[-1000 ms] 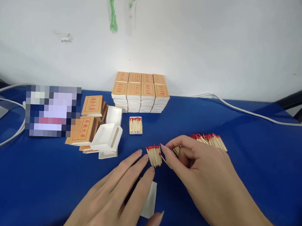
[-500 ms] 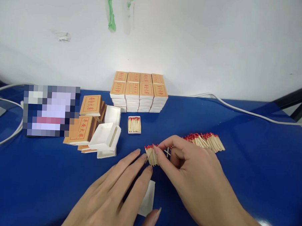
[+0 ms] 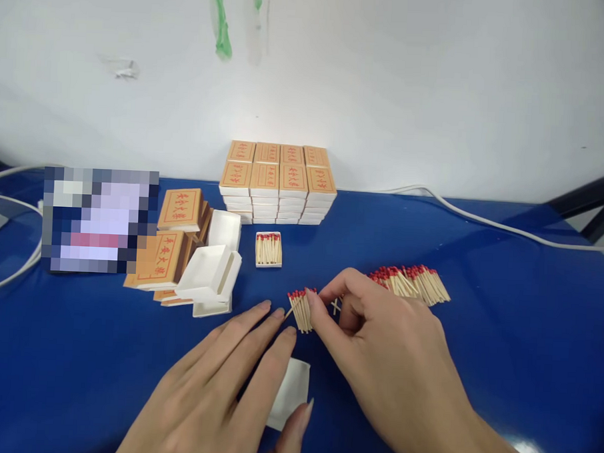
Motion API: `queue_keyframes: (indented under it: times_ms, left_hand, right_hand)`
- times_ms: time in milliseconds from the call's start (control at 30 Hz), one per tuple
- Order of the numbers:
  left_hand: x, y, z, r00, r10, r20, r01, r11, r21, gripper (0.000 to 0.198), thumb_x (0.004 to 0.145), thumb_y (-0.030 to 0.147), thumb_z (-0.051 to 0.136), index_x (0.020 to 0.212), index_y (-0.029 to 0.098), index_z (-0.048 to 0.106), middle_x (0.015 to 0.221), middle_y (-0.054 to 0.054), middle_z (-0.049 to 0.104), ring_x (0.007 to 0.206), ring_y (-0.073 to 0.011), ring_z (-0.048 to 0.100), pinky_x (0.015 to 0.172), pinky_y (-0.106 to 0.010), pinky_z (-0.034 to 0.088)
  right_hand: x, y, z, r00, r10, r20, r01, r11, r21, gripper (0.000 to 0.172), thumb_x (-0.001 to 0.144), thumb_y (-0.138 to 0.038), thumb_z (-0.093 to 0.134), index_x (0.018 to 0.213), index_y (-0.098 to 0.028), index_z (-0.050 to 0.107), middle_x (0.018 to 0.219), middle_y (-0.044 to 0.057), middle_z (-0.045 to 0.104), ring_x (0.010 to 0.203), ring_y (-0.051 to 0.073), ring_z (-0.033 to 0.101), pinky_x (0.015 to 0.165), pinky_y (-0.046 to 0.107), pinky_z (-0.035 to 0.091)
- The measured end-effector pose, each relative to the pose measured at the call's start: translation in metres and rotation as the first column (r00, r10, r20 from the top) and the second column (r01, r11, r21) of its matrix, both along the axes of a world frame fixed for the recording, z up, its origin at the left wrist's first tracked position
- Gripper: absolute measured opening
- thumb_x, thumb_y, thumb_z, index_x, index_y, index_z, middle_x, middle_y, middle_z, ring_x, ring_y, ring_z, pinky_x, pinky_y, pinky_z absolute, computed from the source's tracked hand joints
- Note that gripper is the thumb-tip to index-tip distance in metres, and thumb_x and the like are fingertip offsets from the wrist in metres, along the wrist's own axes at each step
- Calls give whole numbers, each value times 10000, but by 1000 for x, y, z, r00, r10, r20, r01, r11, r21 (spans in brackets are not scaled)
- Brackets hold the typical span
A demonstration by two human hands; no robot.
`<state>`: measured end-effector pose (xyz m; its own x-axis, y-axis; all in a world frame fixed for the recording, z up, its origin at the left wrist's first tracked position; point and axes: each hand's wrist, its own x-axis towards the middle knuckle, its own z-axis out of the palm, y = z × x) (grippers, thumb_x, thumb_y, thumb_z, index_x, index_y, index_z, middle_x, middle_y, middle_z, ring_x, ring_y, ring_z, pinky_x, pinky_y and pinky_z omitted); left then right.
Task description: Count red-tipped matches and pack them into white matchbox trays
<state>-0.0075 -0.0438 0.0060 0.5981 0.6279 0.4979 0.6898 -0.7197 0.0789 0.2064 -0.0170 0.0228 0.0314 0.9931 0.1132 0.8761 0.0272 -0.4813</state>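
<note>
My left hand (image 3: 225, 377) lies flat with its fingers spread. Its fingertips are just left of a small bunch of red-headed matches (image 3: 302, 313), one near the lower end of a slanted match (image 3: 292, 309). My right hand (image 3: 381, 343) is closed, thumb and index finger pinched at the top of that match, hiding its head. A white inner matchbox tray (image 3: 293, 390) lies partly under my left hand, between thumb and index finger. A bigger pile of matches (image 3: 414, 283) sits behind my right hand, partly covered by it.
A white tray filled with matches (image 3: 269, 250) stands ahead. Behind it, closed matchboxes (image 3: 279, 179) are stacked by the wall. To the left are orange matchbox sleeves (image 3: 163, 257) and white trays (image 3: 205, 269). A pixelated device (image 3: 99, 221) and white cables (image 3: 482, 221) lie farther out.
My left hand has shifted slightly left, away from the small bunch, showing more of the white tray. The slanted match leans lower to the left. My right hand has barely moved.
</note>
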Motion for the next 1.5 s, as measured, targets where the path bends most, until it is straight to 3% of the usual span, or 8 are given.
queue_keyframes:
  times_ms: [233,433,633,767,1200,1500]
  left_hand:
    - [-1,1,-1,998,-59,-21,60,998,14,349,1075,305,624,1344,114,738,1392,-122,800,1275,-310,798,987,-397,729]
    - [4,2,5,993,-111,-33,111,994,11,345,1143,310,525,1302,119,766,1377,-100,810,1293,-257,791,1083,-340,669]
    - [1,2,3,994,-101,-30,101,995,2,323,1140,309,542,1288,121,759,1378,-114,806,1312,-258,778,1107,-345,653]
    - [-1,3,3,994,-94,-51,94,996,-12,352,1119,327,571,1335,100,730,1423,-147,778,1334,-299,762,1039,-382,694]
    - [-3,3,-4,985,-100,-139,94,994,-47,595,1107,508,605,1493,62,679,1595,-193,656,1450,-365,681,1075,-435,682]
    - [2,5,1,985,-122,-126,118,992,-34,527,1140,464,535,1423,55,712,1537,-197,698,1412,-346,709,1054,-410,687]
  right_hand:
    - [4,-1,4,999,37,33,-39,997,63,351,1094,-485,597,829,-275,689,509,-81,560,410,137,512,483,312,295]
    - [20,-4,4,991,72,111,-83,991,103,270,1023,-388,657,770,-294,650,472,-92,524,389,150,515,450,322,287]
    - [29,-9,-2,964,94,247,-122,987,105,152,952,-353,697,805,-315,692,557,-73,616,420,187,572,474,326,326]
    - [30,-12,-4,951,113,288,-150,983,108,120,948,-354,707,834,-317,720,558,-65,614,414,192,570,481,326,335]
    - [27,-9,-4,961,117,250,-149,983,110,164,934,-288,688,770,-292,681,541,-69,605,391,158,527,458,301,292]
    - [17,-6,-4,967,73,245,-102,989,108,217,959,-309,707,747,-291,661,505,-78,554,380,172,514,444,313,270]
